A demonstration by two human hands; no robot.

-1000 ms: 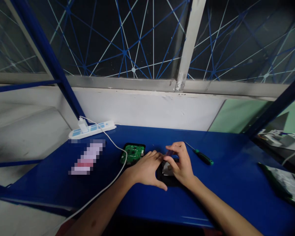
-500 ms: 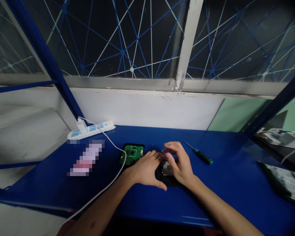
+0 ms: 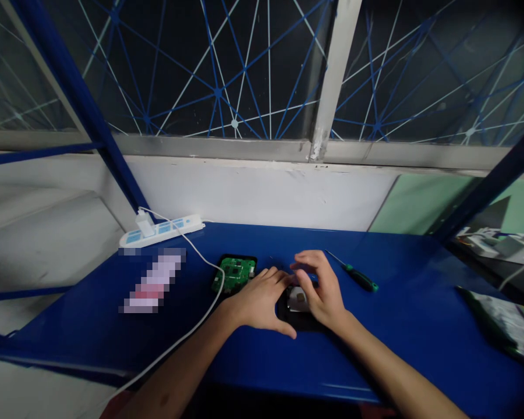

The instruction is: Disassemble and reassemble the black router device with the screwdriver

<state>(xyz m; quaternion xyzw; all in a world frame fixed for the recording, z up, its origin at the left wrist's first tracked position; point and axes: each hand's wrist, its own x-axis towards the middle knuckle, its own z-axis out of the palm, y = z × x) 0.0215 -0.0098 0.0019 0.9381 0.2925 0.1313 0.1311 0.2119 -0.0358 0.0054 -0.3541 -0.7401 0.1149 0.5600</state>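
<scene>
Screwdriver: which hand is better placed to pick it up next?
Right, I'd say: the right hand is nearer the screwdriver, which lies on that side; the left hand would likely have to reach past it.

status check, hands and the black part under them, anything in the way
Left hand spread at black part; right hand curled over it, grip unclear. White cable crosses green board, left of part.

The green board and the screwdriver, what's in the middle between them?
Between the green board and the screwdriver are the left hand, the right hand and a black case partly hidden by them, in the head view.
</scene>
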